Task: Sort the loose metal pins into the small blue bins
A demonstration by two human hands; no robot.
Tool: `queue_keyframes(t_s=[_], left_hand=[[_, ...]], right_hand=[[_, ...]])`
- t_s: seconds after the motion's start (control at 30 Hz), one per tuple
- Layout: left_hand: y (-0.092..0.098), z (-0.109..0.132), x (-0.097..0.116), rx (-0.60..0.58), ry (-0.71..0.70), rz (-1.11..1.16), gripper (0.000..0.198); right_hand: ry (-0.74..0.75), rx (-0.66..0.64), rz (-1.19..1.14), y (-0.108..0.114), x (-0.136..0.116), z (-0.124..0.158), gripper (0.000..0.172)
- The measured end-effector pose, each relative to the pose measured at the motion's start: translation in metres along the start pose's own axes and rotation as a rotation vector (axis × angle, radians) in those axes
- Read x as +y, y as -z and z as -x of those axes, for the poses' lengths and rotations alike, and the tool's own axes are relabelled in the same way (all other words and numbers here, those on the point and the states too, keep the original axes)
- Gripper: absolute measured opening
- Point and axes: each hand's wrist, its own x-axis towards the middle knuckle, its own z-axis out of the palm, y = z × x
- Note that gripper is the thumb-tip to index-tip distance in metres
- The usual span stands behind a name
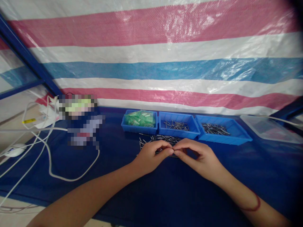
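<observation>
My left hand (151,156) and my right hand (199,157) meet fingertip to fingertip over a loose pile of small metal pins (161,138) on the blue table (118,170). Both hands are closed in a pinch around one small pin held between them; the piece itself is mostly hidden by my fingers. Behind the pile stand three blue bins in a row: the left bin (139,122) holds green bagged parts, the middle bin (178,125) a few metal pins, the right bin (221,130) a heap of darker pins.
A white cable (71,178) loops across the table's left part, with more white leads and a white puck-like device (14,150) at the far left. A clear plastic tray (270,128) sits at the right. A striped tarp (165,63) closes off the back.
</observation>
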Motion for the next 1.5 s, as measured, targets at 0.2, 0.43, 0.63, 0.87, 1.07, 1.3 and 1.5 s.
queue_keyframes(t_s=[0.2,0.43,0.63,0.87,1.07,1.3,1.5], left_hand=[[-0.0007,0.0007,-0.0012,-0.025,-0.142,-0.152,0.025],[-0.0012,0.0006,-0.0024,-0.080,-0.185,-0.194,0.027],[-0.0013,0.0010,-0.0038,-0.095,-0.194,-0.220,0.027],[-0.0008,0.0010,0.0011,-0.089,-0.278,-0.283,0.032],[-0.0023,0.0005,0.0002,0.034,-0.224,-0.190,0.023],[-0.0037,0.0015,0.0001,0.219,-0.070,-0.037,0.015],[-0.0024,0.0014,0.0041,0.201,-0.057,-0.013,0.014]], right_hand=[[-0.033,0.063,0.003,-0.0001,-0.0009,0.0015,0.011],[0.008,0.032,0.017,-0.0032,0.0010,0.0024,0.011],[0.018,0.005,0.031,-0.0019,0.0015,0.0013,0.010],[-0.003,0.063,0.018,-0.0027,-0.0002,0.0022,0.009],[-0.019,0.077,0.009,-0.0026,-0.0011,0.0016,0.010],[-0.109,0.064,0.052,-0.0073,0.0033,0.0020,0.016],[-0.125,-0.036,0.018,-0.0083,-0.0027,0.0008,0.018]])
